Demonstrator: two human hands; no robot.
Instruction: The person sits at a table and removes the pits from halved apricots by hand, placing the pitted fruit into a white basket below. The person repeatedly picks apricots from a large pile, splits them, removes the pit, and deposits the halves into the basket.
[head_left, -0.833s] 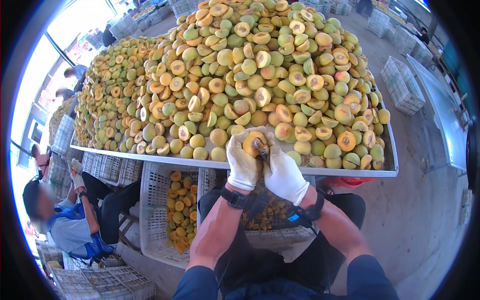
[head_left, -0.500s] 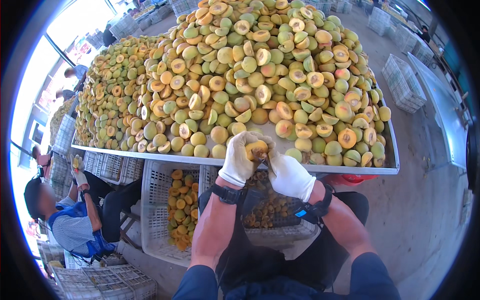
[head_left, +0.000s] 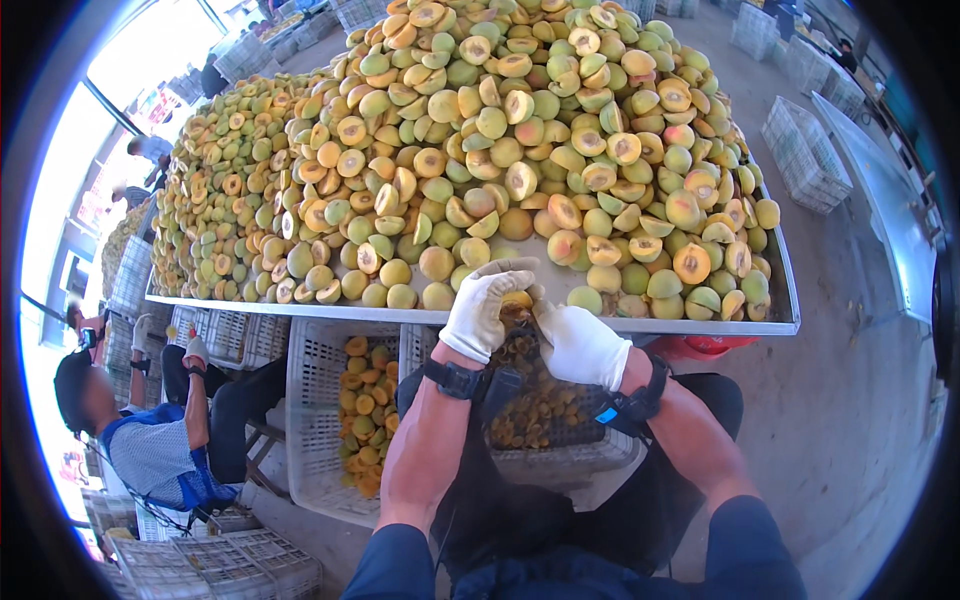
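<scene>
In front of my body, at the near edge of a metal-rimmed table [head_left: 400, 312], both hands work in white gloves. My left hand [head_left: 478, 315] is curled round a yellow peach half [head_left: 516, 300], its cut side partly in view. Close against the fruit is my right hand [head_left: 582, 345], with closed fingers; what they grip, if anything, is hidden. Beyond them rises a large heap of halved peaches [head_left: 470, 150], green-yellow to orange, many with brown centres. Below my hands, a crate [head_left: 570, 460] between my legs holds brown pits or scraps [head_left: 535, 415].
Left of my legs stands a white crate [head_left: 310, 430] with orange peach halves [head_left: 368, 410]. A co-worker [head_left: 165, 440] in a blue vest sits further left, hands raised. A red container [head_left: 705, 345] is under the table's right side; stacked crates [head_left: 805, 155] stand beyond.
My hands stay together at the table edge, and the peach half sits lower and more covered by my left fingers. The co-worker's hands have moved apart. The view has shifted slightly.
</scene>
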